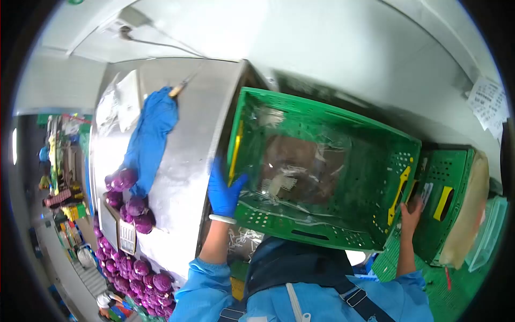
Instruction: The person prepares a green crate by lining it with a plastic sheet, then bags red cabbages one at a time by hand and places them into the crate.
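Note:
A large green plastic crate (330, 110) is tilted in front of my body, with a clear plastic liner (289, 166) inside. My left hand (222, 196), in a blue glove with a white band at the wrist, grips its left end, thumb over the rim and fingers along the outside. At the opposite end, my bare right hand (411, 213) holds the crate beside the yellow handle (399, 196); its fingers are partly hidden.
On the left, a steel table (185, 139) bears a blue cloth (153, 134), a knife (177, 90), a grater (127, 237) and many red cabbages (139, 279). A second green crate (437, 236) stands at right beside a wall.

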